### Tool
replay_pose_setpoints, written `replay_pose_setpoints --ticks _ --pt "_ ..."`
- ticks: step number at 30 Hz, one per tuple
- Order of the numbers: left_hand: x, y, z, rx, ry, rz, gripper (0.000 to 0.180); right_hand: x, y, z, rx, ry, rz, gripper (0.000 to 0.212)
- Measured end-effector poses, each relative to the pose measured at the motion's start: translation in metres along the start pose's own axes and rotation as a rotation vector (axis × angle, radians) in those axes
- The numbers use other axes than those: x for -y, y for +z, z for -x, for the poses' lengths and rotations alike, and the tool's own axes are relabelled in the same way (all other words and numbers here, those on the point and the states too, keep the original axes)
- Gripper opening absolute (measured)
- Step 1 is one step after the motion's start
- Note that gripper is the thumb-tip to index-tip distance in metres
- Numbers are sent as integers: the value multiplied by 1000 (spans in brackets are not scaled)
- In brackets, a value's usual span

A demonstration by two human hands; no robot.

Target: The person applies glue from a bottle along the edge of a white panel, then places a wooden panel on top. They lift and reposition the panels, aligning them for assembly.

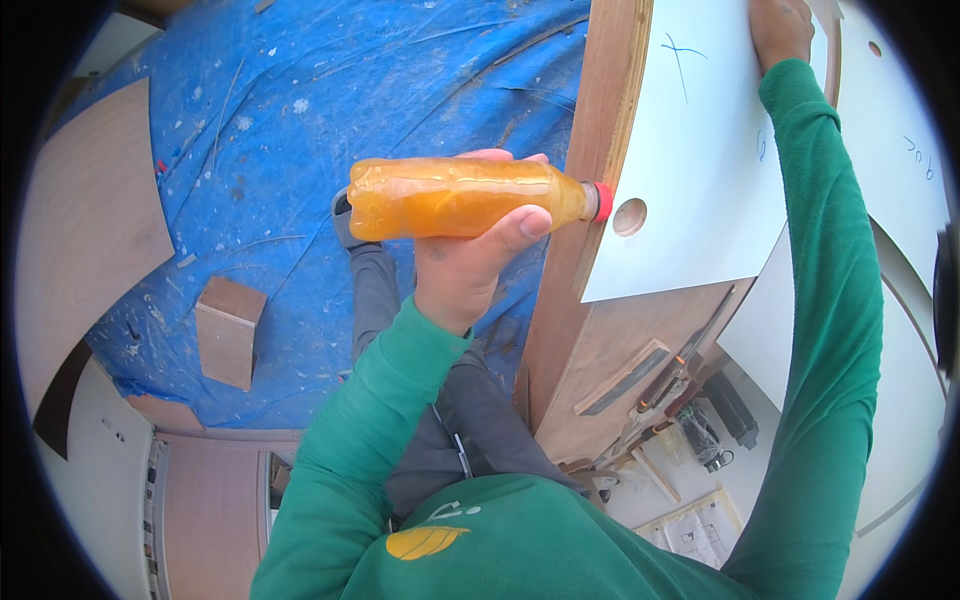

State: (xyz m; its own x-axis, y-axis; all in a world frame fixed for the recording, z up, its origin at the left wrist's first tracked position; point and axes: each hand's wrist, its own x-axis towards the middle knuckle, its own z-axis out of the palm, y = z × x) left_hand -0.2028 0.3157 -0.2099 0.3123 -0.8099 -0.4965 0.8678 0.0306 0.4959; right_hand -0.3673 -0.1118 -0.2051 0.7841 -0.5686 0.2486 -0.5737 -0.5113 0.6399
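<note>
In my left hand (480,245) lies a small clear plastic bottle (450,198) of orange liquid with a red cap. It is held on its side over the floor, the cap pointing right toward the white panel. My fingers wrap behind the bottle and the thumb presses near its neck. Far off at the upper right, my right hand (783,35) rests at the edge of the white panel (690,160), which bears pen marks and a round hole near its front. The fingers of that hand are mostly hidden, so their grip cannot be made out.
A blue tarp (290,110) with debris covers the floor. A wooden block (230,330) stands on it, and a plywood sheet (100,220) leans at left. Below the white panel, hand tools (670,375) lie beside a dark water bottle (705,435). More white panels (890,120) stand at right.
</note>
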Motion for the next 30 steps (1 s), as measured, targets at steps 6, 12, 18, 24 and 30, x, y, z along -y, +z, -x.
replay_pose_setpoints --ticks 6,12,18,24,30 --pt "-8 18 -31 -14 49 43 55 1 1 -2 -14 -10 18 35" --pt "-3 4 -3 52 63 -34 57 3 1 -3 0 2 -6 35" --pt "4 -7 7 -12 9 -69 58 1 3 0 -18 -4 41 34" --pt "1 6 -55 37 122 -71 49 3 1 -3 -9 -4 29 34" --pt "-5 12 -81 95 159 -80 44 1 1 -4 -24 -23 19 34"
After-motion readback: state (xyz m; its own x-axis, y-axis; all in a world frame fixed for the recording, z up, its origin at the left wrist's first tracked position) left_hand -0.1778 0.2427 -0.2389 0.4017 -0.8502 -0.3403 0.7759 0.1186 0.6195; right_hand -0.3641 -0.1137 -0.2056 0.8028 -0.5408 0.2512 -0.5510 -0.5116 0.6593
